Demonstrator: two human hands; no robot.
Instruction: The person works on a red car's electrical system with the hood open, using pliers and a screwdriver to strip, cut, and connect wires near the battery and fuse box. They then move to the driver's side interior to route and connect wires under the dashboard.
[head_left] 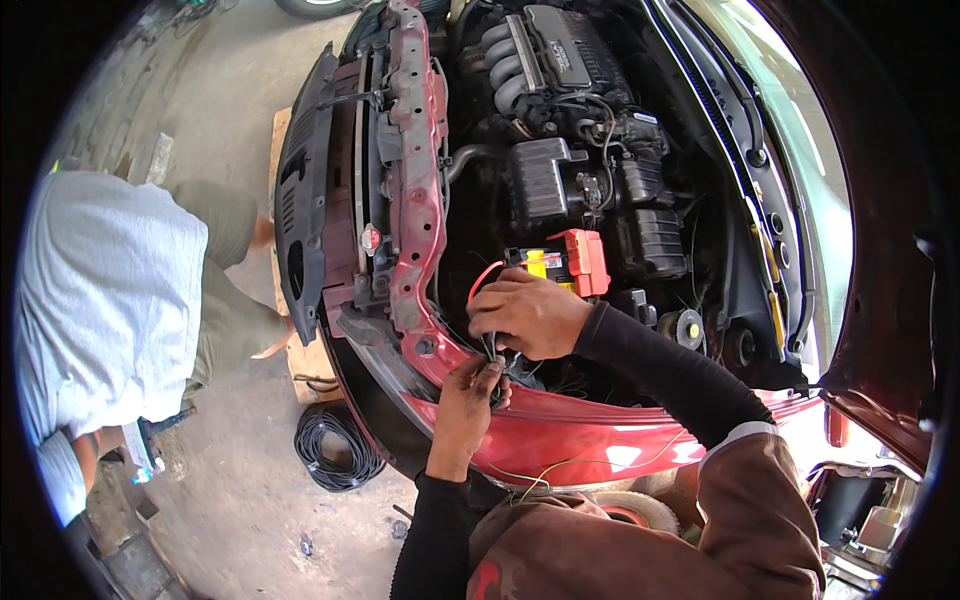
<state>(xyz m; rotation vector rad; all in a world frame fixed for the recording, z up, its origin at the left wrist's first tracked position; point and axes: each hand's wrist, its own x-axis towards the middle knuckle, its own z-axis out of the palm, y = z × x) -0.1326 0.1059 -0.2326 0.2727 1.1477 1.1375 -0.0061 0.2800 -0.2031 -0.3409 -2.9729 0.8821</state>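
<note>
My left hand (pixel 463 412) is closed in a pinch around dark wires (pixel 491 347) at the front corner of the red car's engine bay. Just above it, my right hand (pixel 533 312) is bent over the same wires, its fingertips pressed together on them. The exact ends between my fingers are too small to make out. A red wire (pixel 484 277) loops up from beside my right hand toward the battery (pixel 543 266), which has a yellow label and a red terminal cover (pixel 587 262). Below my hands, a thin yellow-green wire (pixel 575 461) trails over the red fender (pixel 590 440).
The engine (pixel 555 50) and a black airbox (pixel 543 178) fill the bay beyond my hands. The raised hood (pixel 890 300) is at the right. At the left, a person in a grey shirt (pixel 115 290) bends near the bumper. A coil of black cable (pixel 338 448) lies on the floor.
</note>
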